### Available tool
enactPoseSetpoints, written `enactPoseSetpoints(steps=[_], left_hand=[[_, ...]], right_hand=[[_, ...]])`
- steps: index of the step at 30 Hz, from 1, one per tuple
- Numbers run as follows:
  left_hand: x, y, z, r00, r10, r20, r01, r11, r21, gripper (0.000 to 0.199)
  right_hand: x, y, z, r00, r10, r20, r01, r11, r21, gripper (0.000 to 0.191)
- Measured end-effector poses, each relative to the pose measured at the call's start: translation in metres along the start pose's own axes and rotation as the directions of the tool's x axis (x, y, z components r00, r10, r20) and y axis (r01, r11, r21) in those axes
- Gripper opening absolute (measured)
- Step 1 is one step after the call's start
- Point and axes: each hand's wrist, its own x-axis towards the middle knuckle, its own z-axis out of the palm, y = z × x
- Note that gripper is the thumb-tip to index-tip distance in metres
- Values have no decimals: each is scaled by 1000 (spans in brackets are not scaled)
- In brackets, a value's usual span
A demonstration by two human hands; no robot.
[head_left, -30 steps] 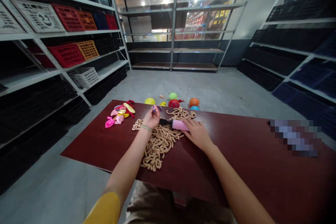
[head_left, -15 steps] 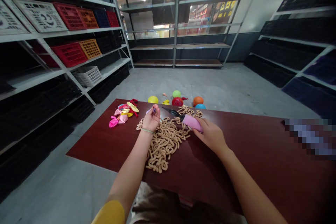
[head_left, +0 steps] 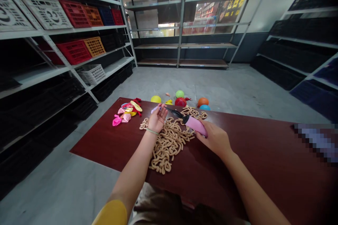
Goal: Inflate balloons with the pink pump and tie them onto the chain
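Head view: a person's bare hands work above a dark red wooden surface [head_left: 100,140].
Left hand [head_left: 157,120]: fingers pinched on a limp pale purple rubber balloon [head_left: 155,109].
Right hand [head_left: 215,140]: fingers wrapped around a pink plastic hand pump [head_left: 194,125], its black nozzle [head_left: 174,112] angled toward the left hand, just apart.
Beneath: a heap of tan looped cord [head_left: 169,144].
Beside: limp pink and yellow balloons [head_left: 124,115].
Beyond: a round red inflated balloon [head_left: 180,102] on the grey concrete floor [head_left: 237,88].
Handling: a firm pinch near the balloon's mouth, with the nozzle held in line, would keep both steady.
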Motion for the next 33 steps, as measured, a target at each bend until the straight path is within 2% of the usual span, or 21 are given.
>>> enactPoseSetpoints(steps=[4, 10, 16, 22, 33], left_hand=[[1, -3, -1, 1000, 30, 2, -30, 995, 96, 18], [1, -7, 0, 996, 85, 28, -87, 993, 80, 19], [-2, -13, 4, 989, 142, 51, -150, 969, 195, 26], [-1, -18, 4, 985, 155, 73, -169, 948, 268, 33], [-3, -21, 6, 979, 168, 118, -199, 912, 358, 30]], right_hand=[[0, -2, 0, 1000, -10, 18, 11, 1000, -6, 44], [0, -5, -1, 998, -8, 64, 10, 999, -31, 45], [1, -5, -3, 998, -13, 60, 14, 1000, -9, 44], [1, -5, -2, 999, -12, 45, 13, 1000, -14, 44], [1, -5, -3, 1000, -9, 29, 10, 1000, -24, 45]])
